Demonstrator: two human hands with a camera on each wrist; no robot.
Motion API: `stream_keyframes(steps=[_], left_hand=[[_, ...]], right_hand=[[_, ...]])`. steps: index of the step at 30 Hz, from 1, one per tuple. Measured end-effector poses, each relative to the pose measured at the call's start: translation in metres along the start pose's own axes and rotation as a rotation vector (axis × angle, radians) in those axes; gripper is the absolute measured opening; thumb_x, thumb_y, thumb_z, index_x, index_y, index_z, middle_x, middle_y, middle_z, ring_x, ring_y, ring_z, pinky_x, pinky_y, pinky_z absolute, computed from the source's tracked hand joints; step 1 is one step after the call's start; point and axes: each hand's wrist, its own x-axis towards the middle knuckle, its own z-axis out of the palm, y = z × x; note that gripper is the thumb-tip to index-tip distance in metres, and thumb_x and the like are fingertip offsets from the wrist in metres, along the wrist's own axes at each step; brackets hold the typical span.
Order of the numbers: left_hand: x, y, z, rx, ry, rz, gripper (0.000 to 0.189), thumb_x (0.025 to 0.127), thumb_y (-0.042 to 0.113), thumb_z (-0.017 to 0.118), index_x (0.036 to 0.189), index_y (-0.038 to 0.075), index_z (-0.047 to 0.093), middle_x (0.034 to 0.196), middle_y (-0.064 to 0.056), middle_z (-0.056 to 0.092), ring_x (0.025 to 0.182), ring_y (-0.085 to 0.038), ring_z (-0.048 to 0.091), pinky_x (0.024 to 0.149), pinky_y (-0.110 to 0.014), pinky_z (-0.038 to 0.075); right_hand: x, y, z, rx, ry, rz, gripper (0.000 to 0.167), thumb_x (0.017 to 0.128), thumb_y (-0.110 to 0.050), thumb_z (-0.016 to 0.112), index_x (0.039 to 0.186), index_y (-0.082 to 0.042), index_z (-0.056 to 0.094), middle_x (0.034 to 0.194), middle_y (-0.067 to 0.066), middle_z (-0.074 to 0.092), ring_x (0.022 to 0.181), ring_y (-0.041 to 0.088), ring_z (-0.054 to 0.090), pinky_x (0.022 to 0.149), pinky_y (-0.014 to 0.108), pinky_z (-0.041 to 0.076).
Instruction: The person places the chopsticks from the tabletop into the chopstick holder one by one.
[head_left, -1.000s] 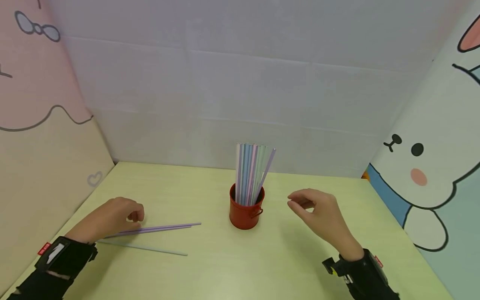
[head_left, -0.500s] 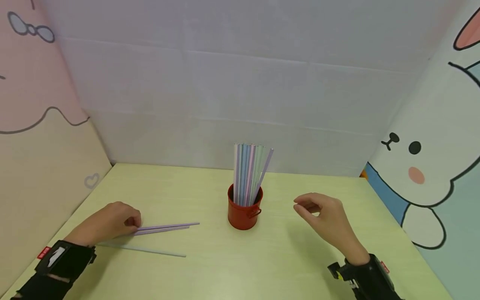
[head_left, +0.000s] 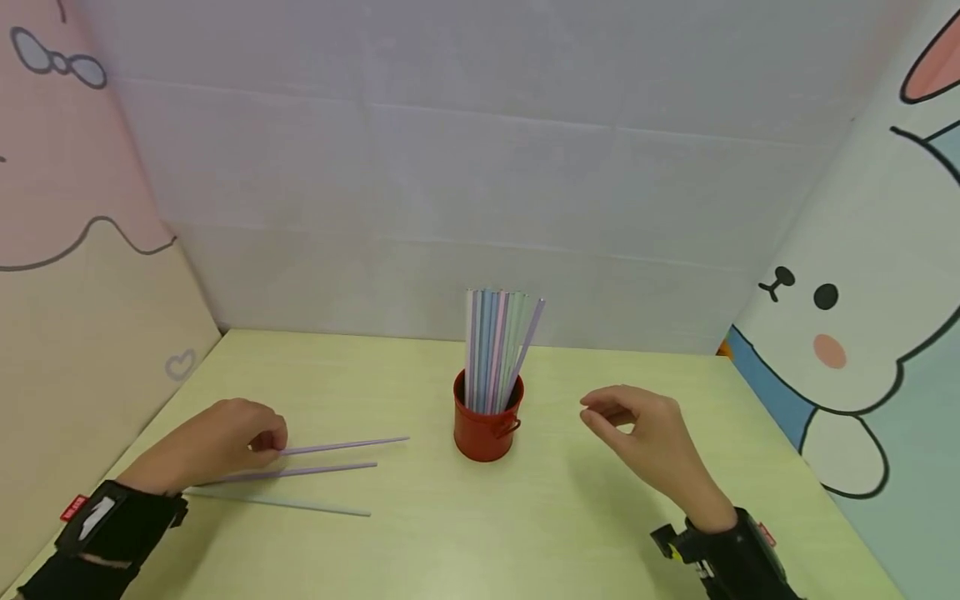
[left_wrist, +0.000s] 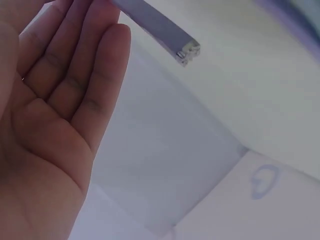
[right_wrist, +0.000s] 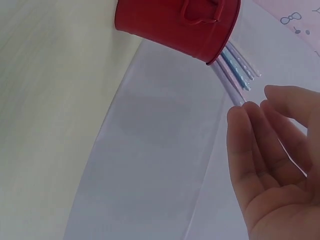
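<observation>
Between thumb and fingers, my left hand (head_left: 213,442) pinches a purple straw (head_left: 352,445), whose far end points right. In the left wrist view, one cut end of this straw (left_wrist: 167,35) sticks out past the fingertips. Just below it on the table lies a second purple straw (head_left: 322,470), partly under the hand. A pale green straw (head_left: 300,503) lies nearest the front. The red bucket (head_left: 483,435) stands upright mid-table, holding several upright pastel straws (head_left: 495,350). To its right, my right hand (head_left: 637,425) hovers with loosely bent fingers and nothing in them.
The pale yellow table (head_left: 480,533) ends at a whitish back wall covering (head_left: 450,183). Printed panels flank it, a pink and cream one (head_left: 82,333) on the left and one with a cartoon animal (head_left: 855,367) on the right. The bucket has a small side handle (head_left: 510,429).
The two purple straws lay close together and now stand apart, the upper one having shifted slightly up and right with my left hand. My right hand has barely moved.
</observation>
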Motion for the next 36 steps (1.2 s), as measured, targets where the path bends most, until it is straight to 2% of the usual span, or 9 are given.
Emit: stream_keyframes(steps=[5,10,14,19,23,26,31,36], left_hand=[[0.012,0.036,-0.018,0.002,0.058,0.112,0.035,0.084,0.003,0.086,0.084,0.032,0.066,0.082,0.025,0.056,0.073,0.006,0.05,0.063,-0.02,0.048],[0.037,0.078,-0.026,0.024,0.094,0.193,0.035,0.083,-0.001,0.083,0.08,0.028,0.064,0.078,0.022,0.051,0.07,0.004,0.045,0.061,-0.019,0.044],[0.059,0.109,-0.029,0.05,0.1,0.222,0.032,0.082,-0.002,0.081,0.079,0.025,0.064,0.075,0.019,0.05,0.068,0.003,0.042,0.061,-0.019,0.042],[0.086,0.14,-0.028,0.058,0.092,0.214,0.028,0.082,0.0,0.08,0.076,0.022,0.064,0.072,0.016,0.05,0.066,0.0,0.044,0.06,-0.019,0.043],[0.105,0.158,-0.025,0.06,0.108,0.216,0.027,0.082,0.0,0.081,0.076,0.02,0.065,0.071,0.015,0.051,0.065,-0.003,0.045,0.06,-0.019,0.043],[0.115,0.166,-0.021,0.048,0.112,0.224,0.027,0.082,0.0,0.081,0.074,0.019,0.064,0.07,0.013,0.049,0.064,-0.004,0.043,0.058,-0.019,0.042],[0.126,0.174,-0.016,0.0,0.112,0.225,0.03,0.083,-0.003,0.077,0.071,0.018,0.059,0.068,0.011,0.045,0.063,-0.004,0.039,0.057,-0.02,0.035],[0.131,0.176,-0.012,-0.028,0.116,0.21,0.022,0.083,-0.003,0.079,0.076,0.015,0.069,0.068,0.008,0.051,0.063,-0.005,0.043,0.058,-0.02,0.04]], right_hand=[[0.012,-0.022,0.005,0.05,-0.017,-0.062,0.024,0.088,0.001,0.084,0.107,-0.013,0.079,0.095,-0.008,0.077,0.079,0.004,0.072,0.071,0.024,0.063],[0.03,-0.052,0.016,0.123,-0.093,-0.15,0.023,0.089,-0.001,0.084,0.108,-0.014,0.079,0.098,-0.008,0.076,0.081,0.004,0.071,0.073,0.028,0.064],[0.042,-0.075,0.029,0.144,-0.181,-0.199,0.019,0.089,-0.003,0.085,0.105,-0.011,0.079,0.098,-0.004,0.076,0.084,0.008,0.069,0.074,0.029,0.063],[0.05,-0.095,0.047,0.042,-0.25,-0.196,0.015,0.088,-0.008,0.088,0.1,-0.009,0.08,0.094,0.001,0.075,0.082,0.013,0.067,0.074,0.026,0.06],[0.054,-0.104,0.06,-0.075,-0.28,-0.172,0.011,0.088,-0.012,0.088,0.093,-0.01,0.079,0.087,-0.002,0.072,0.079,0.012,0.061,0.073,0.024,0.057],[0.055,-0.106,0.065,-0.117,-0.285,-0.153,0.01,0.087,-0.01,0.088,0.087,-0.012,0.078,0.083,-0.004,0.07,0.077,0.011,0.059,0.073,0.025,0.057],[0.056,-0.107,0.069,-0.127,-0.293,-0.152,0.011,0.086,-0.007,0.089,0.085,-0.012,0.078,0.082,-0.005,0.07,0.079,0.011,0.062,0.074,0.026,0.059],[0.057,-0.104,0.069,-0.136,-0.311,-0.153,0.011,0.086,-0.007,0.089,0.087,-0.01,0.078,0.083,-0.003,0.072,0.079,0.012,0.065,0.075,0.026,0.06]])
